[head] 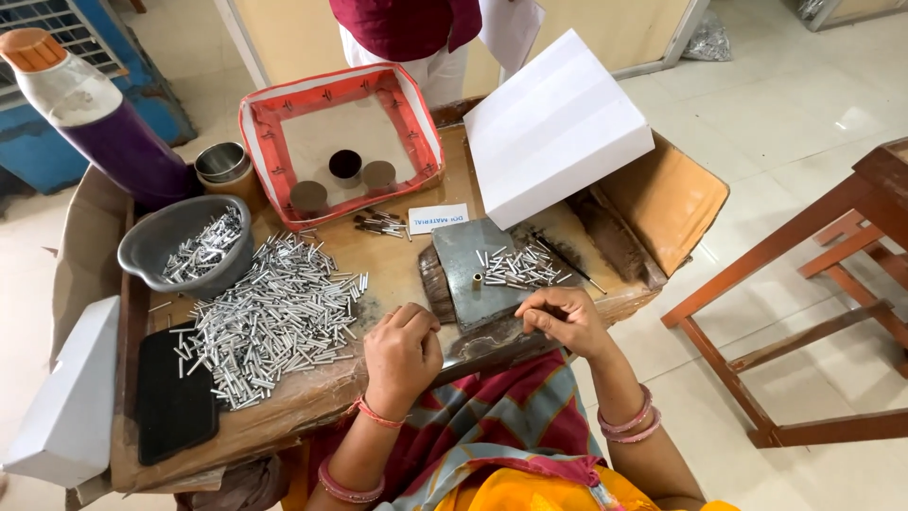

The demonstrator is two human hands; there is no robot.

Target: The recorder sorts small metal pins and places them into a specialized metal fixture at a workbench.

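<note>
My left hand (402,352) rests as a loose fist on the table edge, just right of a big heap of small silver metal tubes (270,317); whether it holds any tubes is hidden. My right hand (560,317) sits at the near right corner of a grey metal plate (473,284), fingers curled and pinched, what they pinch is too small to see. A small pile of tubes (523,267) lies on the plate, and one short tube (477,279) stands upright on it.
A grey bowl (151,244) holds more tubes. A red-rimmed square tray (416,128) contains three dark discs. A white box (553,128), steel cup (221,161), purple bottle (104,118), black pad (175,396) and wooden frame (832,274) are nearby. Another person stands behind the table.
</note>
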